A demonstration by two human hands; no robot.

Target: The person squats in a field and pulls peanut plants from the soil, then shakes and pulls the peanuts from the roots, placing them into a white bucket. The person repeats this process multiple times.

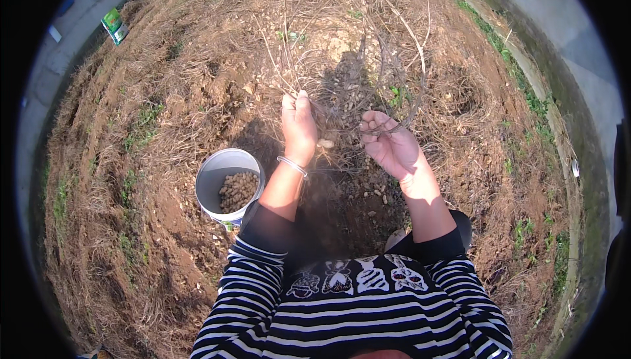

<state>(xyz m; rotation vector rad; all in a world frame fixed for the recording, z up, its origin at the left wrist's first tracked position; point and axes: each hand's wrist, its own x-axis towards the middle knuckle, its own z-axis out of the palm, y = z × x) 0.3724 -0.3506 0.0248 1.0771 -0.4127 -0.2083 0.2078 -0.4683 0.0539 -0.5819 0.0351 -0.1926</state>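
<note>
My left hand (299, 122) grips a bunch of dry peanut stems (286, 63), thumb on top, and wears a bracelet (293, 167) at the wrist. Beside that wrist hangs a peanut pod (325, 143) among thin roots. To the right, my right hand (389, 144) is turned palm up with curled fingers around another dry vine (419, 58), which arches up and away. Whether a pod is also between those fingertips, I cannot tell. A white bucket (204, 189) stands left of my left forearm, with many peanuts (238, 191) in its bottom.
Loose peanuts (377, 192) lie on the soil below my right hand. Dry plant litter (172, 73) covers the ground around. A green and white bag (115, 26) stands at the far left. Along the right runs a concrete edge (562, 137) beside pavement.
</note>
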